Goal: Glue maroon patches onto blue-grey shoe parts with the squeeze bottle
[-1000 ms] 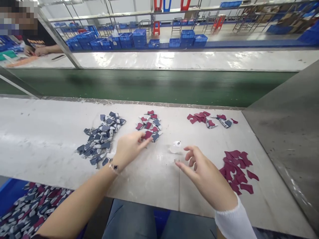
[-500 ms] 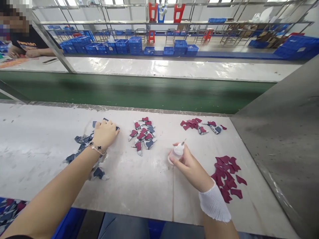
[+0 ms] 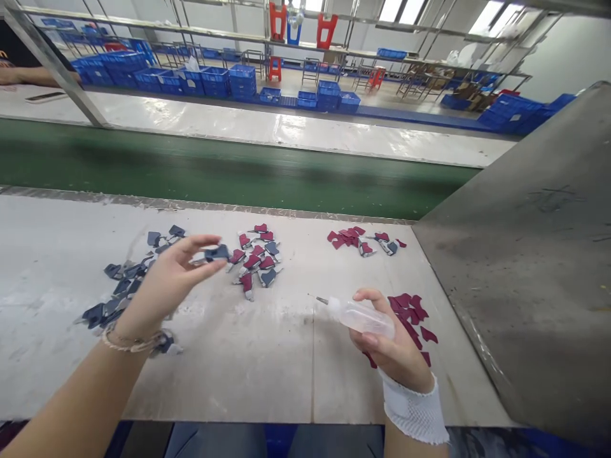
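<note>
Between thumb and fingers, my left hand (image 3: 174,273) pinches a dark blue-grey piece (image 3: 217,253) above the table. My right hand (image 3: 389,337) is wrapped round a translucent squeeze bottle (image 3: 365,320), whose thin metal tip points left. Beneath and beside my left forearm lie scattered blue-grey pieces (image 3: 114,270). A group of maroon and grey pieces with pale edges (image 3: 252,259) sits in the middle. Plain maroon pieces lie in a small heap (image 3: 347,237) at the back and in a larger heap (image 3: 408,312) partly hidden by my right hand.
A metal panel (image 3: 534,254) slopes up along the right side. Beyond the white table (image 3: 267,388) runs a green belt (image 3: 229,175). At the upper left, a person's forearm (image 3: 42,76) rests on the far surface near a metal post (image 3: 62,73).
My left hand has lifted off the pieces and holds one up, nearer the middle. The bottle in my right hand has tipped from upright to nearly level. The view has shifted right.
</note>
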Demonstrator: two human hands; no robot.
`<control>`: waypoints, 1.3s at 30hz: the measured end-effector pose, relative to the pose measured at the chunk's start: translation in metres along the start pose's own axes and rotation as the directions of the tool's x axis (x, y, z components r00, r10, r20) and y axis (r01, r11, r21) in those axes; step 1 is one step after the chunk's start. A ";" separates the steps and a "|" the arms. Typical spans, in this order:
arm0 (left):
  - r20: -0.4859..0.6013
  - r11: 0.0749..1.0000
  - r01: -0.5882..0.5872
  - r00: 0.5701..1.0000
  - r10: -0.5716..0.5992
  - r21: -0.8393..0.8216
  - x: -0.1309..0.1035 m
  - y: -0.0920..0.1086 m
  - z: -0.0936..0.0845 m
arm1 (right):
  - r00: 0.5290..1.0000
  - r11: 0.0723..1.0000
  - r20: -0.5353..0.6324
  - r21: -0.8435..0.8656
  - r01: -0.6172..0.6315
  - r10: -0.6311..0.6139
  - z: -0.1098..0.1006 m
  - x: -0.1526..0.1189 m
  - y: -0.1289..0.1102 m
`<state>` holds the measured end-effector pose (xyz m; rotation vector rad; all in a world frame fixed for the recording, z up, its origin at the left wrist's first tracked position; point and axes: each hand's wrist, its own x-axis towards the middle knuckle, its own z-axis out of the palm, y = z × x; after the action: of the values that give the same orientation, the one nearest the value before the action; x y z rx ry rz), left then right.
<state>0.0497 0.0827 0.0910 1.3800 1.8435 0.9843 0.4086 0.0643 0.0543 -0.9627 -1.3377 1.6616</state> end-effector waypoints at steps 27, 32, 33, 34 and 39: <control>0.682 0.879 0.302 0.730 0.034 -0.368 -0.039 -0.011 0.103 | 0.906 0.961 0.419 0.224 -0.165 0.058 0.017 0.038 -0.016; 0.604 0.892 -0.393 0.662 0.444 -0.224 -0.048 -0.011 0.103 | 0.925 0.971 0.379 0.221 -0.091 0.000 0.013 0.036 -0.020; 0.647 0.831 -0.510 0.561 0.517 -0.222 -0.049 -0.012 0.104 | 0.928 0.971 0.373 0.227 -0.074 -0.016 0.012 0.036 -0.020; 0.693 0.768 -0.601 0.457 0.557 -0.221 -0.051 -0.012 0.106 | 0.929 0.969 0.368 0.238 -0.060 -0.033 0.011 0.035 -0.021; 0.792 0.608 -0.778 0.269 0.549 -0.157 -0.053 -0.016 0.112 | 0.933 0.951 0.354 0.303 -0.054 -0.060 0.008 0.034 -0.021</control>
<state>0.1484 0.0502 0.0209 2.3887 0.6356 0.2795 0.3899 0.0955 0.0735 -0.4853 -1.2499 2.0411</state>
